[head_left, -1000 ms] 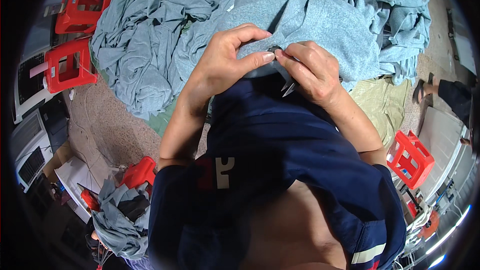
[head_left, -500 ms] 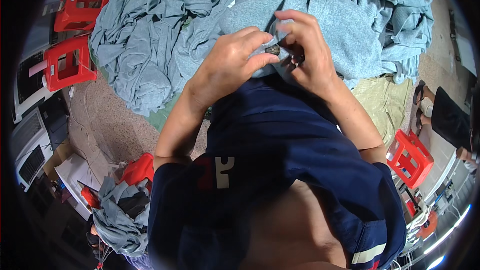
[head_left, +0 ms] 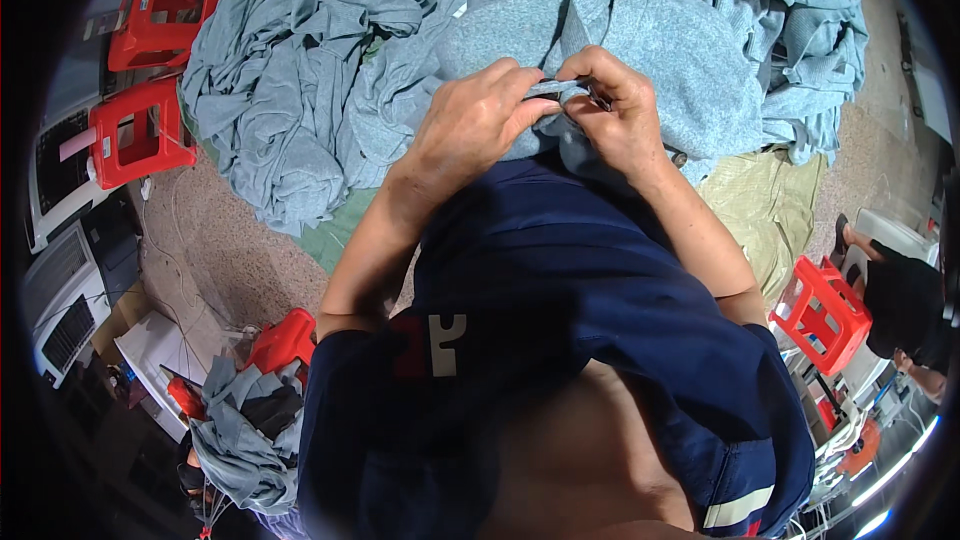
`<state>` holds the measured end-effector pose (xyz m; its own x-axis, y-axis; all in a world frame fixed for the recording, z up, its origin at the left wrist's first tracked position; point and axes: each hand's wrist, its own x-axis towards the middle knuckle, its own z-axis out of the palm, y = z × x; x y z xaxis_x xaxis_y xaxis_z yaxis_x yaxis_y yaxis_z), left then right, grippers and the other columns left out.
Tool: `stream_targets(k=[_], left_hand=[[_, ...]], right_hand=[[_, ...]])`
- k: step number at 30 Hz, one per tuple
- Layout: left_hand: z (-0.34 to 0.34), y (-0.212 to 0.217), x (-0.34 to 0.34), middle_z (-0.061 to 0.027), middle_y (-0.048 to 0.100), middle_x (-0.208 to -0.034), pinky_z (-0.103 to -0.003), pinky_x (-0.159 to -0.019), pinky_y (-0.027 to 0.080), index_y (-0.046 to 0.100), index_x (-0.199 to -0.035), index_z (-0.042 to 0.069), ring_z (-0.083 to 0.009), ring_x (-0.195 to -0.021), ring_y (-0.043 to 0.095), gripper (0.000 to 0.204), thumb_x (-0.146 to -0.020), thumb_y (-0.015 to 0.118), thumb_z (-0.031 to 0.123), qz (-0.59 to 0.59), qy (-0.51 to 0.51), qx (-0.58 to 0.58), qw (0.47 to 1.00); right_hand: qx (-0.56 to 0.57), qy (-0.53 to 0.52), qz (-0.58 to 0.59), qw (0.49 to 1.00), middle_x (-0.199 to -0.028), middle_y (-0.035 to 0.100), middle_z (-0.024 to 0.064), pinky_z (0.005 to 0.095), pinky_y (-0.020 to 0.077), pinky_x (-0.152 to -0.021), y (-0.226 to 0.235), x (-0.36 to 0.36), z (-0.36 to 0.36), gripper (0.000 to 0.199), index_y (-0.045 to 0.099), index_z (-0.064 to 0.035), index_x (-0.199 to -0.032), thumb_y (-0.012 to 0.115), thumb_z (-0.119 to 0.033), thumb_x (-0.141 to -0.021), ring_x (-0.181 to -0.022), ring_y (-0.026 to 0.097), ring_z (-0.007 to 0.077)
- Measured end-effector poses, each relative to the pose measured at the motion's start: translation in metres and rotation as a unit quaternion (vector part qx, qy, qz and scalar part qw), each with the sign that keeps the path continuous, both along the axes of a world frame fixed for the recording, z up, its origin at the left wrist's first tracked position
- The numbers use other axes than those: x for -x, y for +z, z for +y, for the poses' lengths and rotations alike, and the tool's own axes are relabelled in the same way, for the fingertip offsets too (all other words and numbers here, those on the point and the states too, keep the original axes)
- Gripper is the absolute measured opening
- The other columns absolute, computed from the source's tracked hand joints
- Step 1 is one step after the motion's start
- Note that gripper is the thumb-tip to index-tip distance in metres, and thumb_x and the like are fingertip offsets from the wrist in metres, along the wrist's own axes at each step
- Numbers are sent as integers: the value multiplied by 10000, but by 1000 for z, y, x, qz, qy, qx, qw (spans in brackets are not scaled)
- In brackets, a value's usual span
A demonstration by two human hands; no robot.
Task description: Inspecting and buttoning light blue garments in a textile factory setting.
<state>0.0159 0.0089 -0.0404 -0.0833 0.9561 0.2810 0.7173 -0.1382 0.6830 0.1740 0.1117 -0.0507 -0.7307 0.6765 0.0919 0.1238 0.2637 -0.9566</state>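
My left hand (head_left: 470, 118) pinches the edge of a grey-blue knit garment (head_left: 530, 15) between thumb and fingers. Facing it, my right hand (head_left: 622, 112) is closed on the same folded edge, thumb against forefinger. Something small and dark shows between the right fingers, too hidden to name. The pinched edge is stretched between both hands, just above my lap. A dark round button (head_left: 680, 158) shows beside my right wrist. The garment's body spreads out beyond my hands.
Heaps of the same grey-blue knit (head_left: 310, 50) lie left and right, over green and yellowish sheeting (head_left: 765, 200). Red plastic stools (head_left: 145, 135) stand at the left, and another red stool (head_left: 825, 315) at the right. A person in dark clothes (head_left: 905, 290) is at the far right.
The button between my hands is no longer visible, and the edge is now folded. My right fingers have come down and closed on it. The person at the right has moved nearer the stool.
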Motion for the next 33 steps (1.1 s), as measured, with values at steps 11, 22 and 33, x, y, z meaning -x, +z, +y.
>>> stream_targets(k=[11, 22, 33], left_hand=[[5, -16, -9, -104, 533, -768, -369, -558, 484, 554, -914, 11, -274, -673, 599, 244, -849, 692, 202, 76, -19, -11, 997], [9, -16, -8, -92, 503, -692, -369, -539, 466, 527, -751, 50, -272, -622, 576, 175, -807, 686, 99, 106, 9, -67, 992], [-71, -59, 58, -24, 616, -780, -283, -690, 444, 647, -887, 11, -126, -770, 582, 194, -826, 721, 179, -273, 74, 242, 928]], right_hand=[[21, 16, -15, 1000, -720, 493, -5, 225, 374, -554, -11, -5, 8, 210, 538, -38, -870, 597, 116, -741, -631, 442, 49], [45, 6, 33, 998, -758, 512, -5, 239, 379, -549, -19, -4, 3, 209, 536, -38, -848, 584, 121, -721, -630, 472, 73], [-206, 33, -135, 969, -1038, 585, 68, 347, 508, -648, -3, -64, 12, 294, 606, -86, -996, 720, -121, -727, -843, 621, 260]])
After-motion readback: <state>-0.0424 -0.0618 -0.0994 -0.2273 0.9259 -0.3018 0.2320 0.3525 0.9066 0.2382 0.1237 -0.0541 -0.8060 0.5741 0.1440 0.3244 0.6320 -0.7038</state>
